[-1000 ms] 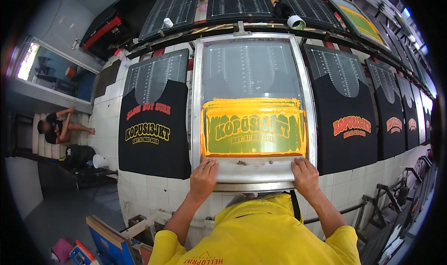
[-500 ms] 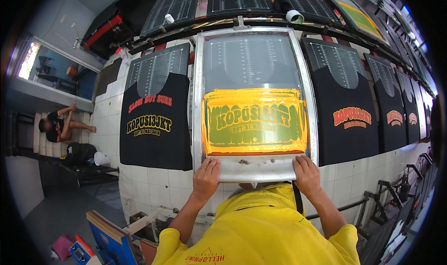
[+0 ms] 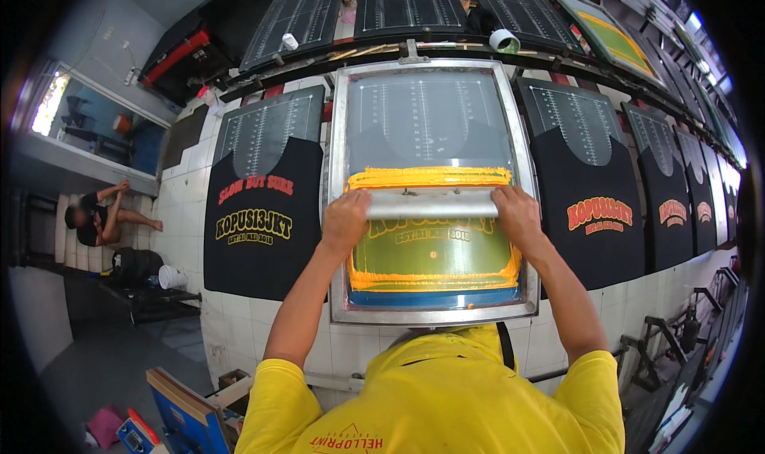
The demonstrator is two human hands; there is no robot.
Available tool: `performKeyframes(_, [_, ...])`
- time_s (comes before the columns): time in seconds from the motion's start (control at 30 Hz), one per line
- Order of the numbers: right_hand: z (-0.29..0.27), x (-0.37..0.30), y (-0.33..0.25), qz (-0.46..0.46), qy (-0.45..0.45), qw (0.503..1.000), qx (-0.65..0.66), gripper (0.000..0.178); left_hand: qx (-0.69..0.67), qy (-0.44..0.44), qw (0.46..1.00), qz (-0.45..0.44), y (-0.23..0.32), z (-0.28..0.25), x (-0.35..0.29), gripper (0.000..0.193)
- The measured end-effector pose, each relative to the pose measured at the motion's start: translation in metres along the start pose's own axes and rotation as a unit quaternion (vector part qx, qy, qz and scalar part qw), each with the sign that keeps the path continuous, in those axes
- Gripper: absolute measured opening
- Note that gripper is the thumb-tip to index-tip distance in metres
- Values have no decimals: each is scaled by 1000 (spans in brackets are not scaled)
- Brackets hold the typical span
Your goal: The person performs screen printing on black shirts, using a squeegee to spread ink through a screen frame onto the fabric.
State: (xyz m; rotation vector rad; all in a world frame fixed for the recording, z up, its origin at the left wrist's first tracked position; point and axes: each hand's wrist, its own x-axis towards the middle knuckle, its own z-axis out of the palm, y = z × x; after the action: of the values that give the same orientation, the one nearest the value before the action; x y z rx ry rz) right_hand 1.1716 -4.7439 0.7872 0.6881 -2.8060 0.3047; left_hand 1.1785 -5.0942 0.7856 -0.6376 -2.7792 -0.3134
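A metal-handled squeegee [image 3: 430,205] lies across the screen-printing frame [image 3: 341,135], with my left hand [image 3: 347,216] gripping its left end. At the other end my right hand [image 3: 518,216] is closed round it in the same way. Yellow-orange ink [image 3: 434,175] is heaped just beyond the blade. Nearer me, the green stencil [image 3: 390,261] with its lettering shows through the mesh, edged by more ink. The blade's lower edge is hidden under the handle.
Black shirts [image 3: 263,275] with printed lettering lie on ruled boards at left, and more shirts [image 3: 590,255] line the right. A paint tub [image 3: 504,41] stands on the far rail. Someone [image 3: 103,211] sits at far left.
Both hands have carried the squeegee away from me, from the frame's near edge to mid-screen. Ink now gathers ahead of it, and the near part of the stencil is uncovered.
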Motion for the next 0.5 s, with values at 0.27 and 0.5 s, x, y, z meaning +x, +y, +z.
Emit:
performKeyframes(0.27, [-24,-21,-13,0,14,1000,21,26,-20,-27,999,-34,19,-21,-20,23])
performKeyframes(0.5, [-59,-134,-75,0,-17,998,59,38,8,-19,999,-25,85,-45,-139,26])
